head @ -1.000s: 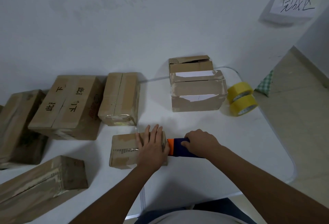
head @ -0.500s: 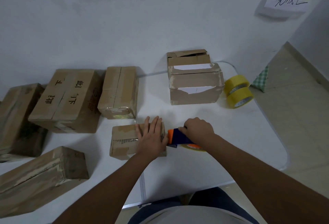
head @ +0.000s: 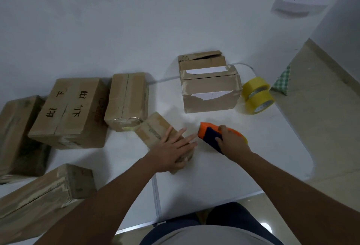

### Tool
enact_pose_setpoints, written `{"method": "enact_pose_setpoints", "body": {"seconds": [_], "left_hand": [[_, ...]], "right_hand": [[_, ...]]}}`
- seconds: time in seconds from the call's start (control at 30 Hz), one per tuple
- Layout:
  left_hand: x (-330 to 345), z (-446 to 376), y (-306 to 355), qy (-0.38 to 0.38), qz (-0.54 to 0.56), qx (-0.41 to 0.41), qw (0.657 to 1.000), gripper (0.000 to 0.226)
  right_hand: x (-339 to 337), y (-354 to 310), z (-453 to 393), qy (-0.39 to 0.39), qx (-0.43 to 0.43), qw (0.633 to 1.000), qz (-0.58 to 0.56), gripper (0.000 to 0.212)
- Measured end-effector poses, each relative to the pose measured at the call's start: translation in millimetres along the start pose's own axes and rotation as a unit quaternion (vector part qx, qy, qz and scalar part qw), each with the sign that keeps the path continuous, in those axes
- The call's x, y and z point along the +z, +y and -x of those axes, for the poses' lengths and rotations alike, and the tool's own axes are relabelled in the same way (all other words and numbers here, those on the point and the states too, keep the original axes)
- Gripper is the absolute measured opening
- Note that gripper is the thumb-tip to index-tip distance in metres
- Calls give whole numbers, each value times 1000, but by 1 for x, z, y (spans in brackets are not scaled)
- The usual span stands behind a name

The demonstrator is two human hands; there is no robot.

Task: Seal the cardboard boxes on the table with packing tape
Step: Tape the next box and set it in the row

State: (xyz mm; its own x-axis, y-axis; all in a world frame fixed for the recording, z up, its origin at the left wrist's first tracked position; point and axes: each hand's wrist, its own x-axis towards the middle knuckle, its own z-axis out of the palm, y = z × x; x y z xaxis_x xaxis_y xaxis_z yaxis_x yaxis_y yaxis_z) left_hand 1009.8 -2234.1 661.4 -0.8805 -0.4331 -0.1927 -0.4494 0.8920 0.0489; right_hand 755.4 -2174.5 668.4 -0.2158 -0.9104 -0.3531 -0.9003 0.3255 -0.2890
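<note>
- The left hand point(head: 173, 147) is pressing flat, fingers spread, on the small box point(head: 155, 131), which is lying skewed near the middle of the table point(head: 224, 176).
- The right hand point(head: 231, 143) is gripping the tape dispenser point(head: 209, 134) just beside that box, apparently not touching it.
- Judging by this, one box is being taped; next, the dispenser needs bringing onto the seam.
- Two spare tape rolls point(head: 257, 95) are sitting at the far right edge beside the open box point(head: 209, 89); the closed box point(head: 127, 100) is crowding the small one's far corner.
</note>
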Motion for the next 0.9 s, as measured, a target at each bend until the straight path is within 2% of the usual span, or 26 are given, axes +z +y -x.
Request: {"method": "enact_pose_setpoints", "body": {"seconds": [0.1,0.23,0.3,0.33,0.37,0.4,0.47,0.53,0.63,0.73,0.87,0.9], "left_hand": [[-9,13,-9,11,65,-51,997,78],[-2,45,-8,-14,122,-154,980,95],[3,49,-5,-33,146,-179,972,97],[4,49,-4,-35,148,-181,972,97],[4,49,-3,-37,143,-177,973,99],[5,49,-3,-39,137,-170,975,100],[8,49,-5,-40,127,-159,978,104],[10,49,-6,-39,125,-153,980,104],[10,47,-7,-47,113,-145,982,100],[7,48,-13,-40,105,-145,983,98],[5,51,-22,-43,105,-125,986,97],[5,53,-25,-42,105,-115,987,99]], "right_hand": [[21,-10,-2,3,6,1000,-26,40],[42,-17,-2,-77,9,994,-70,49],[43,-21,-2,-40,-13,998,-40,42],[43,-24,1,13,-19,998,-51,34],[43,-29,6,51,-18,992,-110,26],[39,-37,15,53,-14,979,-198,26],[36,-57,32,-33,-10,942,-334,41],[39,-79,46,-125,-24,912,-389,43],[44,-101,45,-148,-11,889,-434,44],[53,-106,33,-143,23,887,-439,43],[70,-96,28,-134,71,918,-366,23],[73,-94,29,-127,70,927,-346,24]]}}
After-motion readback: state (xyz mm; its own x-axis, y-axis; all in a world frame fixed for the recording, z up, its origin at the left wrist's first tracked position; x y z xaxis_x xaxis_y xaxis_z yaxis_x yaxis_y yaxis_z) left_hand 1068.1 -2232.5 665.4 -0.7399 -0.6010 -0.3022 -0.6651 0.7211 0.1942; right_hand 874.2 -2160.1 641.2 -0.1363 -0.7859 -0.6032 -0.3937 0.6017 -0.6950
